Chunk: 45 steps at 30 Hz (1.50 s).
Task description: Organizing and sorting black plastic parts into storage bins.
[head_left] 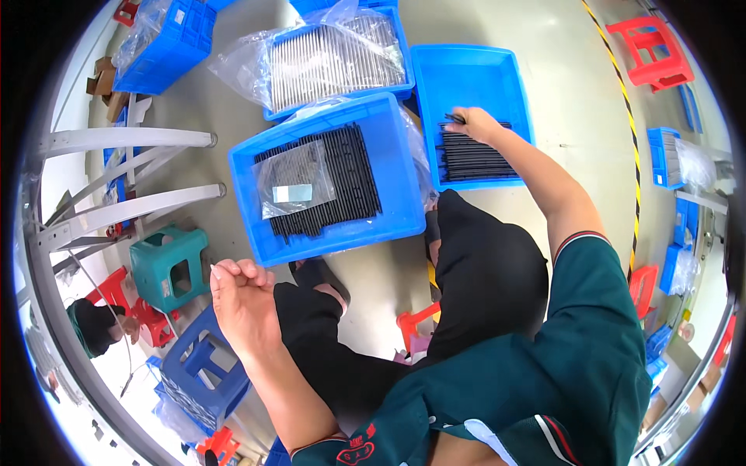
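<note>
My right hand point(475, 126) reaches into the blue bin point(466, 66) at the right, its fingers closed on a short black rod point(454, 119) whose end sticks out. Under that hand, a layer of black rods point(475, 159) lies side by side in the near half of the bin. Palm up, my left hand point(245, 299) hovers just off the near left corner of a larger blue bin point(400, 179). Its fingers are loosely bent, the thumb stands apart, and nothing shows in it. That bin holds many black rods point(353, 171), partly under a clear plastic bag point(291, 175) with a pale label.
Behind stands a blue bin of silvery rods point(334, 62) with plastic film. A green stool point(167, 268), a blue stool point(202, 365) and white metal bars point(128, 140) are on the left. A red stool point(651, 53) stands far right, beyond a yellow-black floor line point(622, 93). Another person point(97, 326) is at far left.
</note>
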Each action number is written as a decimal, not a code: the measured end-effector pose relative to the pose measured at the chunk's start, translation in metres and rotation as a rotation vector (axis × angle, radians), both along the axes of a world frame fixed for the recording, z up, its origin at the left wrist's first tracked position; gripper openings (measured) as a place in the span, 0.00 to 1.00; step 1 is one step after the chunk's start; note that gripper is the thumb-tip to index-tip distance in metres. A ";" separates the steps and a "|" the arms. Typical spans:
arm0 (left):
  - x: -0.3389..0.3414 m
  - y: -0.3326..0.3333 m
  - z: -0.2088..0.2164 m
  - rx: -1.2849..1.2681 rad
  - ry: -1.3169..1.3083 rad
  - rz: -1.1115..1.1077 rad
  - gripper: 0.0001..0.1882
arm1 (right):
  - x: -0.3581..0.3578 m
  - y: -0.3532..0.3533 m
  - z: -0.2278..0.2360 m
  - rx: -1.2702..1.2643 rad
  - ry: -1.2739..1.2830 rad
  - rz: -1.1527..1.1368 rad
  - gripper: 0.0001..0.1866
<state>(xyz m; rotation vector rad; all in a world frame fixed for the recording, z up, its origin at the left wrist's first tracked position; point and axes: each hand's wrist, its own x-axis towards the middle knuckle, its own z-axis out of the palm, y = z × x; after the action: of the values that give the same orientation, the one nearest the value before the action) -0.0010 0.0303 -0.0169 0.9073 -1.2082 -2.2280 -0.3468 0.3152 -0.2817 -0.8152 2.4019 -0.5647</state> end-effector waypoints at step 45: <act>0.023 -0.011 0.010 0.047 0.084 0.055 0.12 | 0.151 -0.197 0.040 0.480 -0.292 0.062 0.16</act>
<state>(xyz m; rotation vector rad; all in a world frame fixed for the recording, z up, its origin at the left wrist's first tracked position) 0.0225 0.0193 -0.0069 0.8462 -1.0847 -2.2356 -0.1962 0.1185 -0.2420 -0.5495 2.1056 -0.0626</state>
